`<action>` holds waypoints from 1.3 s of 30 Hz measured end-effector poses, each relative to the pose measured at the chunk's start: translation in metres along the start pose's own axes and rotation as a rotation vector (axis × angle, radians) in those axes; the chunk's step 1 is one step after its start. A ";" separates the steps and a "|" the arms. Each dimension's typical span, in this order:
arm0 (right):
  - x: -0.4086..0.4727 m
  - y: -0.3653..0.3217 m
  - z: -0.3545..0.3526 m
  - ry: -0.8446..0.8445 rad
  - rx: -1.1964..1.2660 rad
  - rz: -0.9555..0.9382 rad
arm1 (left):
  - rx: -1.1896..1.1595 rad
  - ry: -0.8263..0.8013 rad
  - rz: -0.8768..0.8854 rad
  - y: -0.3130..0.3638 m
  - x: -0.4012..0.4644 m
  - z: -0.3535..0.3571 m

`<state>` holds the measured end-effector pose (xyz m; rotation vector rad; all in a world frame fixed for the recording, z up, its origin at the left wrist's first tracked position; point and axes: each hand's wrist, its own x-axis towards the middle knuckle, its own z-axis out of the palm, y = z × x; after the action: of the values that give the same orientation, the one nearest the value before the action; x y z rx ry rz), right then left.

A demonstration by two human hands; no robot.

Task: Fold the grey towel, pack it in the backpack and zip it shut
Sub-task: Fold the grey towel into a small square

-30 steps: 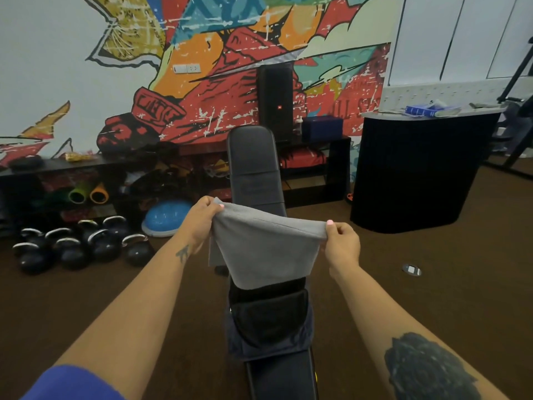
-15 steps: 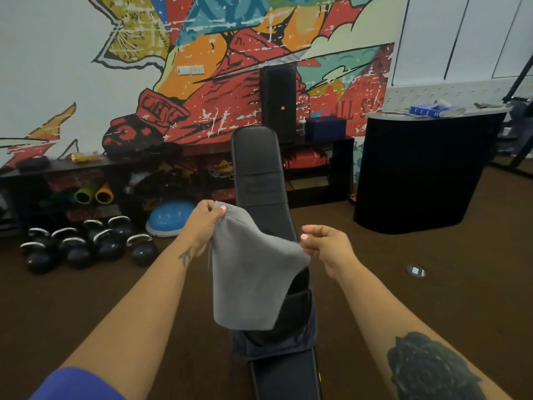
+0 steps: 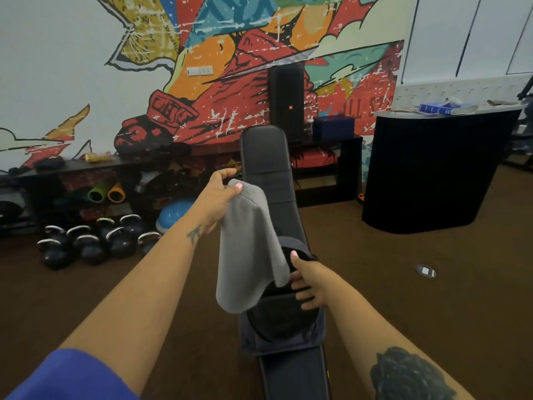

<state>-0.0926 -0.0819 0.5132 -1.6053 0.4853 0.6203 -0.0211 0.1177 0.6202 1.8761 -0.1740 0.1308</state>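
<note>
The grey towel (image 3: 248, 249) hangs folded from my left hand (image 3: 219, 197), which pinches its top corner above the bench. Below it the dark backpack (image 3: 284, 324) lies on the black bench (image 3: 268, 157), its upper part hidden behind the towel. My right hand (image 3: 310, 280) is down at the backpack's top edge, beside the towel's lower right corner, fingers spread and touching the bag's opening. Whether it grips the bag's rim is unclear.
Several kettlebells (image 3: 92, 243) and a blue balance dome (image 3: 176, 216) sit on the floor at the left, before a low black shelf (image 3: 86, 168). A black counter (image 3: 432, 168) stands at the right. Brown carpet (image 3: 418, 298) surrounds the bench.
My right hand let go of the towel's right corner and dropped to the backpack. The towel, earlier stretched between both hands, now hangs from my left hand alone.
</note>
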 end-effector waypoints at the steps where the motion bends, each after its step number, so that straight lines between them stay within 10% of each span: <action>1: 0.002 0.002 0.002 -0.018 0.069 0.014 | -0.002 -0.010 0.007 0.003 -0.001 0.000; 6: -0.001 -0.001 0.005 0.030 0.276 -0.136 | -0.021 -0.040 0.019 0.004 -0.005 -0.002; 17: -0.020 -0.018 -0.027 0.772 -0.047 -0.513 | 0.048 0.007 0.042 -0.021 -0.019 -0.016; 30: -0.025 -0.037 -0.050 0.949 -0.060 -0.637 | 0.094 -0.047 -0.057 -0.031 -0.030 -0.017; 39: -0.035 -0.041 -0.056 0.650 0.273 -0.711 | 0.295 -0.138 -0.066 -0.031 -0.029 -0.015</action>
<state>-0.0872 -0.1337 0.5711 -1.5538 0.4003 -0.5005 -0.0442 0.1428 0.5908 2.1845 -0.1950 -0.0207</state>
